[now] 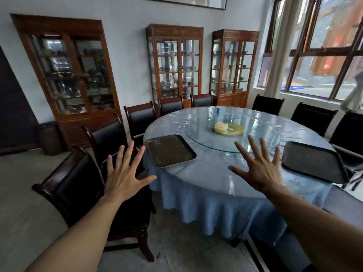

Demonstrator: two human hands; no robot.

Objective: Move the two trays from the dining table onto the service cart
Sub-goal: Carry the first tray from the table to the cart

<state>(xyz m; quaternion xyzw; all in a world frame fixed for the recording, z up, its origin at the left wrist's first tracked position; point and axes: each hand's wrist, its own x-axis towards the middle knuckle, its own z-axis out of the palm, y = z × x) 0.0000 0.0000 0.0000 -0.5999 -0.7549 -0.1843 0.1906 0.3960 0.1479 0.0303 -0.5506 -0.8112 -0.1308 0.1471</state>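
Observation:
Two dark rectangular trays lie flat on the round dining table (212, 173), which has a blue cloth under clear plastic. The left tray (170, 150) sits at the table's near-left edge and looks dusty. At the right edge rests the right tray (312, 162), black. My left hand (125, 173) is raised with fingers spread, left of the left tray and over a chair, holding nothing. My right hand (259, 165) is also spread wide, hovering above the table between the two trays, empty. No service cart is in view.
A glass turntable (231, 132) in the table's middle carries a yellow plate (228, 128). Dark wooden chairs (78, 185) ring the table, two close on the left. Glass display cabinets (174, 63) line the back wall; windows are at right. Grey floor lies at left.

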